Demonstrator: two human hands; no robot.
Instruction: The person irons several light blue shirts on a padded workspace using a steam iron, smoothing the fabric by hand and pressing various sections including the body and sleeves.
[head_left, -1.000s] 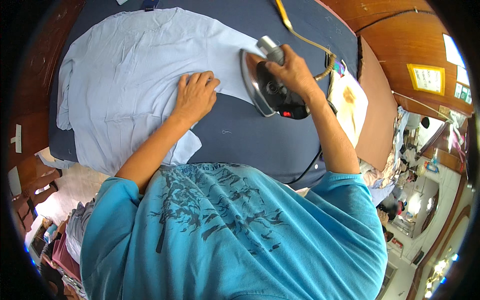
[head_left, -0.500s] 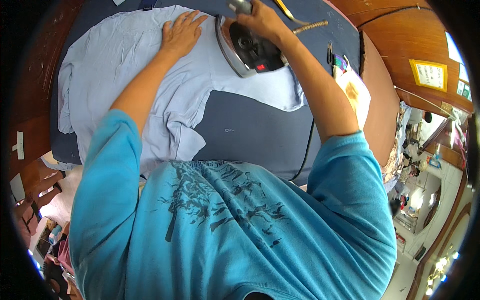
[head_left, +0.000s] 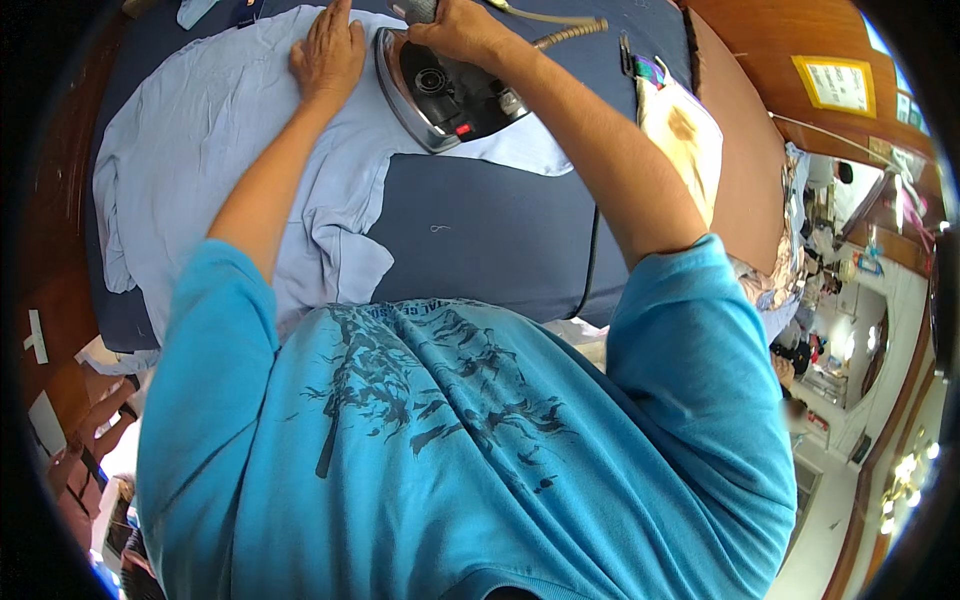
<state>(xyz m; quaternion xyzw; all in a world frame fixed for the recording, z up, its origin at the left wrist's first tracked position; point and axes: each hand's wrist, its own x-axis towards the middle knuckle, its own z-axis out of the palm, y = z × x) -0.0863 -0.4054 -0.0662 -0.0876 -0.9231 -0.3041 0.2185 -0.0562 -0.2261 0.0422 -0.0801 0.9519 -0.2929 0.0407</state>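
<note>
A light blue garment (head_left: 230,120), seemingly a shirt, is spread over a dark blue padded surface (head_left: 490,235), its near part bunched in folds. My left hand (head_left: 328,58) lies flat on the cloth with fingers stretched out, pointing away from me. Just right of it, my right hand (head_left: 462,30) is wrapped around the handle of a black and silver iron (head_left: 445,95) with a red switch. The iron rests on a strip of the garment reaching right. Its soleplate is hidden underneath.
A ribbed cord sleeve (head_left: 570,33) trails right from the iron, and a black cable (head_left: 592,260) hangs over the near edge. A scorched pale cloth (head_left: 682,130) and small dark snips (head_left: 627,55) lie at the right, beside a brown cushioned edge (head_left: 740,150). Other people show at lower left.
My right hand has slid the iron left and slightly toward me over the garment. My left hand has shifted a little left, its fingers closer together. The whole view has also shifted somewhat.
</note>
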